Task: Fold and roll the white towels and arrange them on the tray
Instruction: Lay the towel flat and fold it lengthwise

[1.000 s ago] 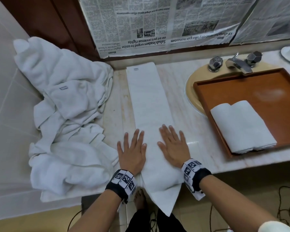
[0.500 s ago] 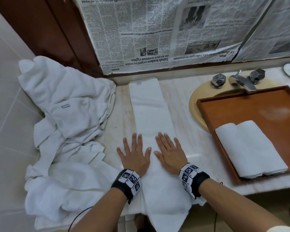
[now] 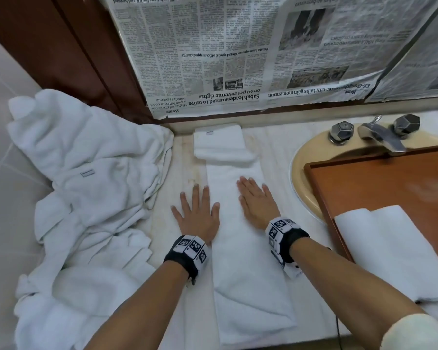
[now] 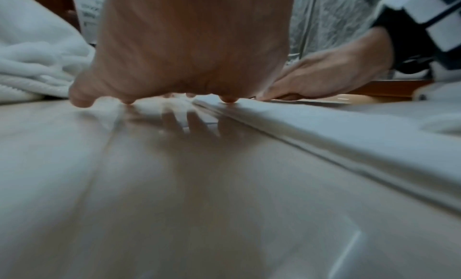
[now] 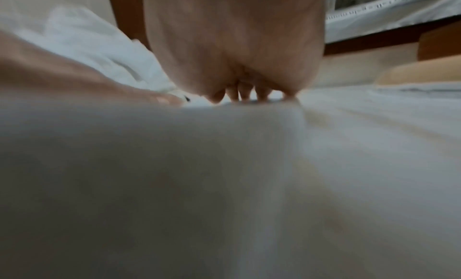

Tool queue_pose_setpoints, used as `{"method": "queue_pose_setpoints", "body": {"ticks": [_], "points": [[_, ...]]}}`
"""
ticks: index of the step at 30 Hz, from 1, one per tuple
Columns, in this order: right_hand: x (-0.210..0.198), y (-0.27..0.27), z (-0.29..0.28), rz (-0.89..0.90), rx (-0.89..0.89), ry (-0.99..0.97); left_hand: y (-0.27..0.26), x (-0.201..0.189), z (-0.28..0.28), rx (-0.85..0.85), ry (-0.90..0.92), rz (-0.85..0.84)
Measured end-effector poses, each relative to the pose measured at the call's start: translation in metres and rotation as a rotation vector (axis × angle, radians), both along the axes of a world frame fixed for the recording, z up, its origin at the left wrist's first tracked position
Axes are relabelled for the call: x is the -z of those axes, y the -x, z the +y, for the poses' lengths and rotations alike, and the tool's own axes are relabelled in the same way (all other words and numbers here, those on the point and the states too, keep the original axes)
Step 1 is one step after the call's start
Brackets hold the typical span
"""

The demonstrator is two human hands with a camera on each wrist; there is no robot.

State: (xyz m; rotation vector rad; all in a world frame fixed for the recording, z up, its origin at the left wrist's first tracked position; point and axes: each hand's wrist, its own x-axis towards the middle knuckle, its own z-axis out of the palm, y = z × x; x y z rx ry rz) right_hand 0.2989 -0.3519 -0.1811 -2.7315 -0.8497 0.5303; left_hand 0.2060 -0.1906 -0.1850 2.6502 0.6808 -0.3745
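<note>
A long narrow folded white towel (image 3: pixel 240 261) lies lengthwise on the marble counter, its far end bunched against the back ledge and its near end hanging over the front edge. My right hand (image 3: pixel 257 200) presses flat on the towel, fingers straight. My left hand (image 3: pixel 197 213) lies flat at the towel's left edge (image 4: pixel 324 129), mostly on the counter, only its thumb side on the cloth. A folded white towel (image 3: pixel 395 251) lies in the front corner of the brown wooden tray (image 3: pixel 379 183) at the right. In the right wrist view my fingers (image 5: pixel 245 94) rest on white cloth.
A heap of loose white towels (image 3: pixel 86 198) fills the counter's left side. The tray sits over a beige sink (image 3: pixel 304 170) with a metal tap (image 3: pixel 379 135) behind it. Newspaper (image 3: pixel 238 51) covers the wall behind the counter.
Both flat hands have slid away from me along the towel. The towel's far end, flat before, is now bunched up against the back ledge.
</note>
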Motion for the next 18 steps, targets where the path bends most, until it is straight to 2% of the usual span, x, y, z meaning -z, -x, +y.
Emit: {"method": "queue_pose_setpoints", "body": {"ticks": [3, 6, 8, 12, 14, 18], "points": [[-0.004, 0.027, -0.006, 0.002, -0.033, -0.063, 0.025, -0.001, -0.017, 0.102, 0.004, -0.11], [0.001, 0.05, -0.021, -0.023, -0.162, 0.032, 0.048, 0.005, -0.036, 0.228, -0.01, -0.077], [0.005, 0.049, -0.037, -0.048, -0.155, 0.076, 0.054, 0.01, -0.036, 0.205, -0.035, -0.041], [0.004, 0.04, -0.07, -0.016, 0.049, 0.134, 0.056, 0.005, -0.029, 0.134, -0.043, -0.008], [0.001, 0.054, -0.078, -0.036, 0.104, 0.103, 0.065, -0.001, -0.032, 0.106, -0.021, -0.002], [0.0, 0.12, -0.075, -0.048, -0.077, 0.036, 0.098, -0.009, -0.057, 0.167, -0.019, 0.007]]}}
